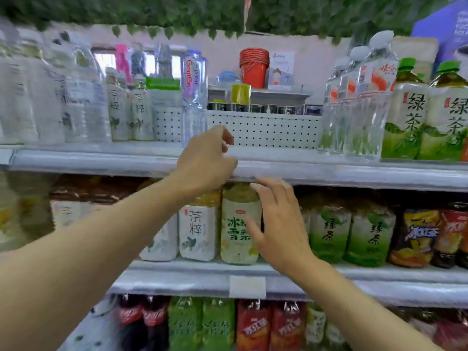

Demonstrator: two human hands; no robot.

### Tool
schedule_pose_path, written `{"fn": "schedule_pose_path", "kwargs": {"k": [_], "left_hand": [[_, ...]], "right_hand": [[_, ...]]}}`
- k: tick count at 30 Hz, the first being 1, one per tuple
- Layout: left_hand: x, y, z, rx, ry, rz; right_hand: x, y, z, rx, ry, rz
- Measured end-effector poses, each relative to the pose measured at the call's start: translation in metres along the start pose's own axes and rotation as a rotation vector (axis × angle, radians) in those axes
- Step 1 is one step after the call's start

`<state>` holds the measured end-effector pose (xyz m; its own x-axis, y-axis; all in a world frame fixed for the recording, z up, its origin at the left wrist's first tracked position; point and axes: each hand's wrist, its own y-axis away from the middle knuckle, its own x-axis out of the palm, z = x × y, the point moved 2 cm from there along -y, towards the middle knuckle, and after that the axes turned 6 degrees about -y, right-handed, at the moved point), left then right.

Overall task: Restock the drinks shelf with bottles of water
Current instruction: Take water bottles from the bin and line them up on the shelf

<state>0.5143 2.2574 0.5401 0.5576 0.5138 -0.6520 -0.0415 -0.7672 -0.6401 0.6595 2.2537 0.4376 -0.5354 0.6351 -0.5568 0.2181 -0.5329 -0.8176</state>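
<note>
Clear plastic water bottle with the purple label [193, 97] stands on the white top shelf [329, 171] just above my empty, loosely curled left hand [205, 160], right hand [278, 224] spread, holding nothing; I'd square it upright.

Open gap: your top shelf [278, 158] has bare room between the tall water bottle [193, 97] and clear bottles [354, 122] (pegboard [263, 127] behind).
Blocked: middle shelf [354, 273], packed with tea bottles [239, 224].

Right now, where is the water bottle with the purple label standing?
In the head view the water bottle with the purple label stands on the top shelf, left of centre, in front of the white perforated panel and just above the left hand.
</note>
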Motion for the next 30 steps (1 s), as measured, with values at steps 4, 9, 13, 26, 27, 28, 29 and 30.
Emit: {"fn": "schedule_pose_path", "kwargs": {"k": [4,9,13,26,27,28,29,30], "left_hand": [[-0.021,0.062,0.058,-0.062,-0.020,0.075],[-0.034,0.150,0.151,-0.215,-0.099,0.272],[-0.043,0.224,0.220,-0.367,-0.148,0.408],[-0.036,0.415,0.359,-0.825,-0.216,0.604],[-0.031,0.427,0.367,-0.863,-0.212,0.607],[-0.027,0.437,0.374,-0.902,-0.209,0.606],[-0.022,0.447,0.380,-0.940,-0.206,0.605],[-0.017,0.456,0.387,-0.977,-0.205,0.604]], "right_hand": [[0.038,0.024,0.054,-0.001,-0.051,0.085],[0.091,0.071,0.128,0.046,-0.184,0.287],[0.132,0.120,0.178,0.060,-0.250,0.429],[0.256,0.252,0.260,0.050,-0.454,0.869],[0.266,0.260,0.261,0.050,-0.473,0.878],[0.276,0.268,0.263,0.043,-0.490,0.887],[0.287,0.275,0.264,0.032,-0.510,0.895],[0.298,0.281,0.266,0.024,-0.529,0.912]]}}
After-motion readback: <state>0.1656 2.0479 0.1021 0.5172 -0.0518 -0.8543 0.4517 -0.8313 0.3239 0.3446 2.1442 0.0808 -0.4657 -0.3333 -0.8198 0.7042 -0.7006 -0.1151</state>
